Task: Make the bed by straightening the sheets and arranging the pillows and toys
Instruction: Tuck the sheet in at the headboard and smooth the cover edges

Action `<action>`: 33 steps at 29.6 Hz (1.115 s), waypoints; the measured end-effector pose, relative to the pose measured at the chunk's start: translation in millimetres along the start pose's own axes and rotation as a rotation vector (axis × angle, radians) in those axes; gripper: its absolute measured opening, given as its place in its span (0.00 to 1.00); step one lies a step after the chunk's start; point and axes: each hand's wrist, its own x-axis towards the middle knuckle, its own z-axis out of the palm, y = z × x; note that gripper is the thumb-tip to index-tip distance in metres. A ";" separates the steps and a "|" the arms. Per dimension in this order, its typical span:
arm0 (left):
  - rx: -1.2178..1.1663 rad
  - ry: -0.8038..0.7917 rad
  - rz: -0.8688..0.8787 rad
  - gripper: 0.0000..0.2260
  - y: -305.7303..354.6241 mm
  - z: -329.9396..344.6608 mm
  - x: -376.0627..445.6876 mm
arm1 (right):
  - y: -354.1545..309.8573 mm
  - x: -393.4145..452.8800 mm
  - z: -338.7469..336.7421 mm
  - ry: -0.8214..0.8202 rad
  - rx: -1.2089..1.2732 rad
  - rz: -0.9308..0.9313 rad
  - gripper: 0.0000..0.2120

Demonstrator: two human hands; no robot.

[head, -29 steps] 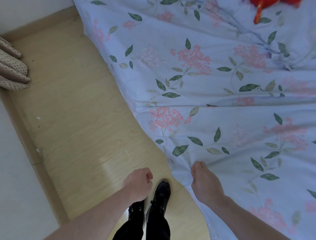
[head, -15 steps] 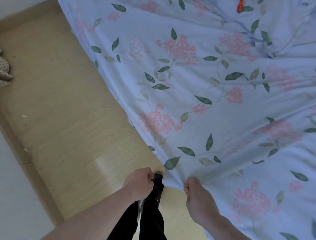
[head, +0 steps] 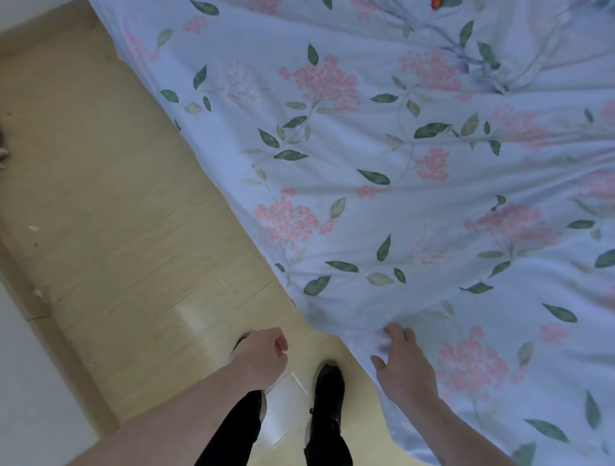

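View: head camera, looking down at both hands, the floor and the bed edge.
Left hand: fingers curled into a fist, holding nothing; positioned over the wooden floor, apart from the sheet.
Right hand: fingers spread and relaxed, fingertips resting on the sheet edge; no fold is pinched between the fingers.
Hand spacing: the two hands are apart, with one black shoe visible on the floor between them.
Sheet: pale blue fabric with pink flower clusters and green leaves; it lies ahead of and to the right of the right hand, covering the bed. Its near edge runs diagonally away from the right hand toward the upper left.
Wrinkles: creases radiate across the fabric far ahead of the right hand and to its right.
Red item: a small red piece at the top frame edge, well ahead of the right hand; identity cannot be told.
Wall base: a skirting board runs to the left of the left hand.
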 end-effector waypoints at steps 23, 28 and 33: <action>-0.209 0.064 -0.092 0.07 81.8 132.1 -64.3 | 64.1 -14.1 -30.5 0.094 -0.034 -0.353 0.06; -0.202 0.063 -0.081 0.08 78.5 150.2 -75.3 | 100.4 -53.7 -31.3 -0.028 -0.109 -0.382 0.08; -0.188 0.070 -0.072 0.08 65.9 170.5 -85.9 | 136.3 -92.0 -17.1 -0.127 -0.226 -0.461 0.07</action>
